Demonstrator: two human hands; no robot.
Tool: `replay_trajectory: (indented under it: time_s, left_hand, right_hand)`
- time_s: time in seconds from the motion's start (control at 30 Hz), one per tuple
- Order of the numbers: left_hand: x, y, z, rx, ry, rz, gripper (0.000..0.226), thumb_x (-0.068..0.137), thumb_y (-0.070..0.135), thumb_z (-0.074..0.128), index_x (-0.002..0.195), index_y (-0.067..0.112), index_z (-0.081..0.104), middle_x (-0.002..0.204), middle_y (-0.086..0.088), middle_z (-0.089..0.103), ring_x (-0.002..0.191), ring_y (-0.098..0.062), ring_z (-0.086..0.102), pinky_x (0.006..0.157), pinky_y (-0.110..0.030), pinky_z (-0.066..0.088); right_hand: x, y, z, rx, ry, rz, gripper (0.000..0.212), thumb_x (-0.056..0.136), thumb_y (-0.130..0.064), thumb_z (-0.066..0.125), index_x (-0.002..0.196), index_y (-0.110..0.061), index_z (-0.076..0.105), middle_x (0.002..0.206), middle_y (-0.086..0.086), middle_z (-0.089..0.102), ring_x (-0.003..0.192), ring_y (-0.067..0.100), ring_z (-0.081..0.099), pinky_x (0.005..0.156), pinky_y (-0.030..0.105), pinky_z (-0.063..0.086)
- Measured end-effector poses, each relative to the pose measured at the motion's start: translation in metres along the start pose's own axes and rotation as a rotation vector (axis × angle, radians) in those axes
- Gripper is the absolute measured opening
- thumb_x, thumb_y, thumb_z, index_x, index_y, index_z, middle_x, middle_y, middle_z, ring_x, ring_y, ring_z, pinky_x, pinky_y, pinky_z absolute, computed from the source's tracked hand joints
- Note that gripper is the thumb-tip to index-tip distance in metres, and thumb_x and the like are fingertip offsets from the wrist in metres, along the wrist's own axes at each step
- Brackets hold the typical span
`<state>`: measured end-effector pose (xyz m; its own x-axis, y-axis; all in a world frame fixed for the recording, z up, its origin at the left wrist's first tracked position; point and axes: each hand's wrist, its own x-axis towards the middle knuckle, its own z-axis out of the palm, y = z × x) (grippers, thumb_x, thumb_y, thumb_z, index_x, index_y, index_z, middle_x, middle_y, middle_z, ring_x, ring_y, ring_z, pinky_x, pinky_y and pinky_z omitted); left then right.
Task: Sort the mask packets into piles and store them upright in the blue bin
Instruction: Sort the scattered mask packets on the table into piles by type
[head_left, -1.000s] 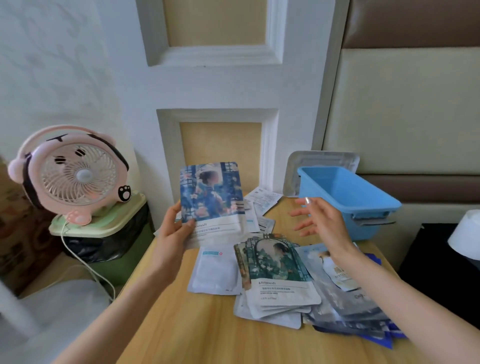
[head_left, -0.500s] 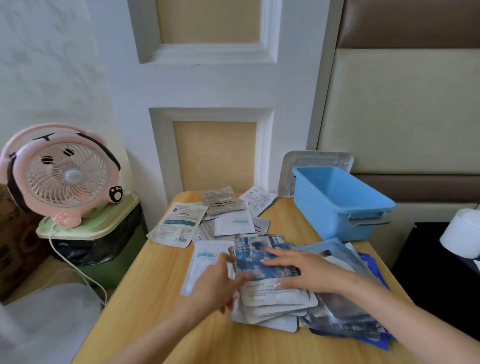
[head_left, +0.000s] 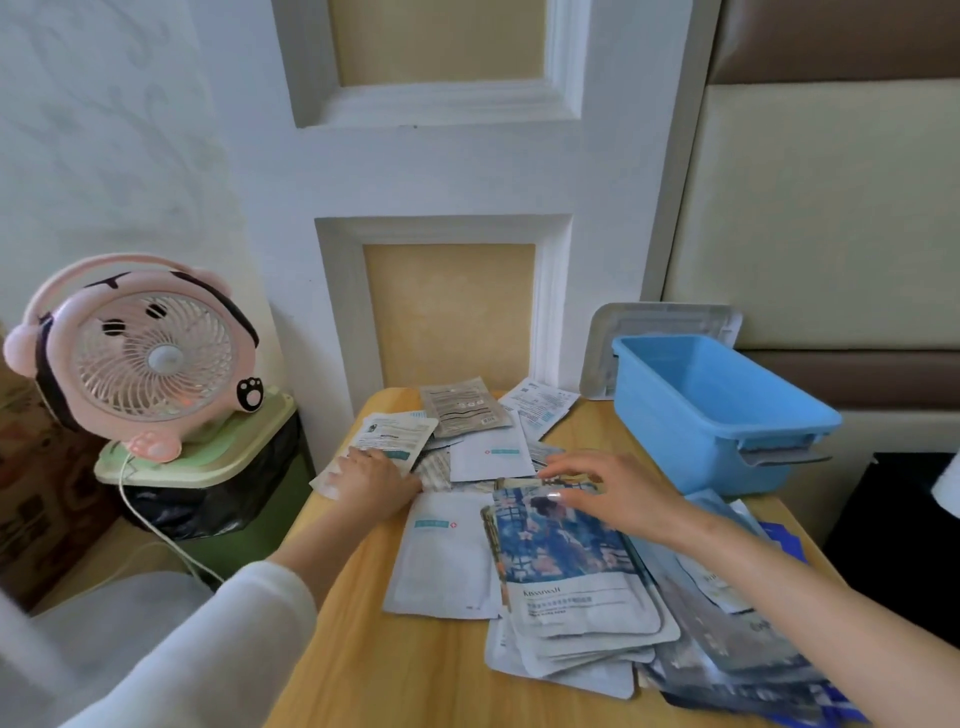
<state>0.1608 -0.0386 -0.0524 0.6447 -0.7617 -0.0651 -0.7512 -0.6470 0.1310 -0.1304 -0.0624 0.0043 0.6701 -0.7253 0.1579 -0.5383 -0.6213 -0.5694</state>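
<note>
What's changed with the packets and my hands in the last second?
The left hand set the blue-picture packet on the pile, let go, and moved left onto a white printed packet. The right hand came down over the pile. The blue bin stayed put.

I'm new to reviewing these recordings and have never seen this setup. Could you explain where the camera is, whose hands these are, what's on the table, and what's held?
There is no machine here. A person wears a wide-angle camera on the head, and it looks down at their own arms. The left hand rests on a printed white packet at the far left of the wooden table. The right hand, fingers spread, lies over the top edge of a blue pictured mask packet that heads a pile. More packets lie scattered around. Neither hand grips anything. The blue bin on the right shows no packets inside.
</note>
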Motion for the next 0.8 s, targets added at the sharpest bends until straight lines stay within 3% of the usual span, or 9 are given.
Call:
replay_trajectory:
  time_s: [0.1, 0.23, 0.3, 0.37, 0.47, 0.57, 0.63, 0.7, 0.8]
  left_hand:
    - [-0.008, -0.006, -0.004, 0.125, 0.144, 0.203, 0.027, 0.094, 0.016, 0.04, 0.117, 0.007, 0.051, 0.116, -0.012, 0.06, 0.102, -0.026, 0.06, 0.081, -0.032, 0.049]
    - [-0.015, -0.016, -0.043, 0.161, 0.362, 0.3, 0.019, 0.093, 0.006, 0.04, 0.109, 0.007, 0.05, 0.097, -0.01, 0.066, 0.082, -0.028, 0.064, 0.061, -0.033, 0.043]
    - [-0.024, -0.012, -0.079, 0.117, 0.553, 0.395, 0.011, 0.09, 0.006, 0.049, 0.101, 0.009, 0.051, 0.087, -0.009, 0.066, 0.07, -0.028, 0.058, 0.057, -0.033, 0.041]
    - [-0.043, 0.0, -0.117, -0.041, 0.593, 0.555, 0.011, 0.087, 0.011, 0.059, 0.098, 0.012, 0.055, 0.085, -0.005, 0.066, 0.069, -0.026, 0.058, 0.059, -0.034, 0.048]
    - [-0.081, 0.028, -0.162, -0.164, 0.411, 0.797, 0.015, 0.084, 0.021, 0.066, 0.097, 0.016, 0.06, 0.082, 0.007, 0.061, 0.075, -0.019, 0.058, 0.061, -0.027, 0.047]
    - [-0.107, 0.049, -0.175, -0.517, 0.285, 0.962, 0.016, 0.08, 0.02, 0.071, 0.092, 0.017, 0.059, 0.083, 0.008, 0.065, 0.077, -0.016, 0.064, 0.06, -0.022, 0.05]
    - [-0.111, 0.056, -0.165, -0.954, 0.206, 0.9, 0.032, 0.078, 0.022, 0.073, 0.104, 0.018, 0.054, 0.098, 0.006, 0.067, 0.09, -0.012, 0.065, 0.072, -0.02, 0.051]
    - [-0.108, 0.057, -0.149, -1.253, 0.09, 0.75, 0.067, 0.069, 0.037, 0.074, 0.125, 0.015, 0.043, 0.116, 0.002, 0.061, 0.104, -0.01, 0.06, 0.086, -0.023, 0.049]
    - [-0.114, 0.054, -0.116, -1.227, -0.284, 0.609, 0.077, 0.068, 0.047, 0.065, 0.131, 0.009, 0.043, 0.114, -0.005, 0.063, 0.095, -0.017, 0.065, 0.074, -0.022, 0.055]
  right_hand:
    - [-0.003, 0.003, 0.002, 0.07, 0.035, 0.032, 0.026, 0.088, -0.021, 0.064, 0.113, -0.025, 0.067, 0.124, -0.01, 0.062, 0.099, -0.004, 0.056, 0.084, 0.005, 0.041]
    - [-0.009, 0.0, -0.001, 0.073, 0.071, 0.03, 0.029, 0.088, -0.022, 0.063, 0.117, -0.028, 0.063, 0.124, -0.011, 0.06, 0.101, -0.002, 0.055, 0.087, 0.012, 0.046]
    - [-0.008, -0.006, -0.004, 0.05, 0.129, 0.021, 0.044, 0.088, -0.025, 0.064, 0.13, -0.03, 0.051, 0.133, -0.01, 0.052, 0.11, -0.001, 0.047, 0.088, 0.009, 0.039]
    - [-0.005, -0.017, -0.009, 0.009, 0.233, -0.029, 0.066, 0.084, -0.032, 0.067, 0.141, -0.031, 0.034, 0.145, -0.011, 0.036, 0.127, 0.0, 0.031, 0.102, 0.013, 0.024]
    - [0.001, -0.045, -0.021, -0.043, 0.352, -0.174, 0.087, 0.075, -0.044, 0.073, 0.145, -0.03, 0.023, 0.148, -0.016, 0.024, 0.133, -0.003, 0.018, 0.107, 0.014, 0.007]
    - [0.001, -0.067, -0.037, 0.091, 0.313, -0.094, 0.054, 0.073, -0.042, 0.074, 0.12, -0.025, 0.056, 0.112, -0.013, 0.061, 0.101, 0.006, 0.056, 0.087, 0.02, 0.045]
    - [0.0, -0.068, -0.043, 0.352, 0.322, -0.016, 0.017, 0.077, -0.028, 0.075, 0.087, -0.016, 0.069, 0.079, -0.002, 0.07, 0.073, 0.012, 0.063, 0.069, 0.034, 0.052]
    - [-0.003, -0.059, -0.045, 0.59, 0.36, 0.053, 0.005, 0.08, -0.017, 0.072, 0.082, -0.012, 0.07, 0.077, 0.0, 0.072, 0.072, 0.015, 0.066, 0.073, 0.034, 0.054]
    - [-0.009, -0.046, -0.045, 0.84, 0.389, 0.102, 0.01, 0.081, -0.012, 0.07, 0.091, -0.012, 0.07, 0.082, -0.003, 0.074, 0.08, 0.013, 0.07, 0.079, 0.025, 0.054]
